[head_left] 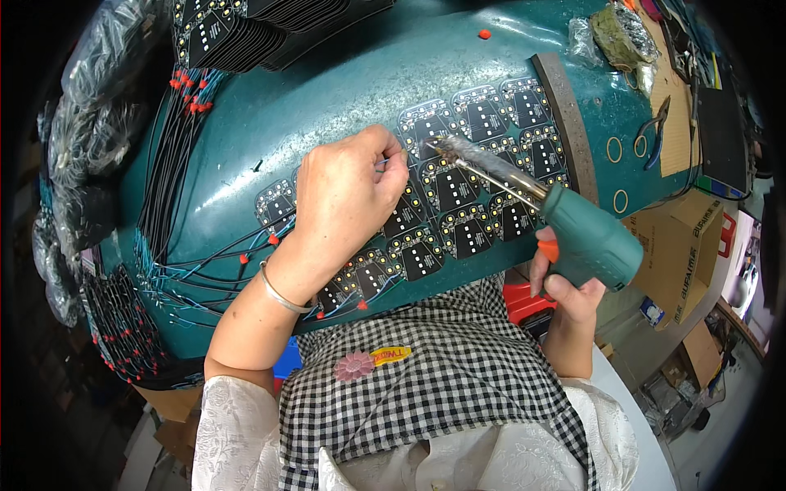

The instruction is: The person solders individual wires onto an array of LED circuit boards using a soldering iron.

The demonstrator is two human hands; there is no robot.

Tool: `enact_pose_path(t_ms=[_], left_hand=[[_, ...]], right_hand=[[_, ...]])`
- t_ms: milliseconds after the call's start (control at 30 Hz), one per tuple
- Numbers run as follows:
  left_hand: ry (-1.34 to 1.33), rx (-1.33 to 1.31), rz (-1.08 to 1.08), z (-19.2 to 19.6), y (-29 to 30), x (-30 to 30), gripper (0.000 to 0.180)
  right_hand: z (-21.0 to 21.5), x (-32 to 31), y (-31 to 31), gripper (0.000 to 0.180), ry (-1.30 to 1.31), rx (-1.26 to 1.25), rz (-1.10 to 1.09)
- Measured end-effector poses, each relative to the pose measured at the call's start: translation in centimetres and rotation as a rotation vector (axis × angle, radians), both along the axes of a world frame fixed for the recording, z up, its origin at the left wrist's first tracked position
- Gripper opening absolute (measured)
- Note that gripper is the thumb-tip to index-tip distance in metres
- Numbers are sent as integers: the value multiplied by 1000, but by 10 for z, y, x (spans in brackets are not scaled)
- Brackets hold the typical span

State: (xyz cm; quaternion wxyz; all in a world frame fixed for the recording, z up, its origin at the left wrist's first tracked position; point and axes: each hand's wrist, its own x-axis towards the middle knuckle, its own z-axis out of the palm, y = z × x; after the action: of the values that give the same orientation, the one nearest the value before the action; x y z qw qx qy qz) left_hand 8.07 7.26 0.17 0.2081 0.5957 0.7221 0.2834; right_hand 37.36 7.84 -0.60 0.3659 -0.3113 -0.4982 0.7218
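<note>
My left hand (345, 186) is closed in a pinch on a thin blue wire (382, 162), over a panel of black circuit boards (485, 116). Closed around the handle of a green soldering gun (596, 239) is my right hand (577, 296), with a finger near the orange trigger. The gun's metal tip (440, 150) reaches left over the boards, a little to the right of my left fingertips. Whether tip and wire touch is too small to tell. Black and blue wires with red connectors (273, 240) run from the left under my left wrist, some ending at the nearer boards.
A dark metal bar (566, 123) borders the panel on the right. Beyond it lie rubber bands (621, 201) and pliers (657, 135). Stacked boards (270, 37) stand at the back left, beside a hanging wire bundle (168, 176). A cardboard box (675, 254) sits at the lower right.
</note>
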Motion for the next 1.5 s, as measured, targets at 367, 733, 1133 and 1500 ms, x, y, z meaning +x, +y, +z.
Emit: enact_pose_path(t_ms=[367,733,1133,1500], left_hand=[[-99,84,-115,4,-8,-5,11],[-60,105,-117,2,-8,-4,11],[-9,194,-99,-6,-5,-2,9],[-26,208,-99,-6,-4,-2,9]], right_hand=[[-17,12,-4,63,-82,192,19],[-12,10,-4,62,-101,151,11],[-16,10,-2,53,-104,185,60],[-14,3,-3,43,-230,242,80]])
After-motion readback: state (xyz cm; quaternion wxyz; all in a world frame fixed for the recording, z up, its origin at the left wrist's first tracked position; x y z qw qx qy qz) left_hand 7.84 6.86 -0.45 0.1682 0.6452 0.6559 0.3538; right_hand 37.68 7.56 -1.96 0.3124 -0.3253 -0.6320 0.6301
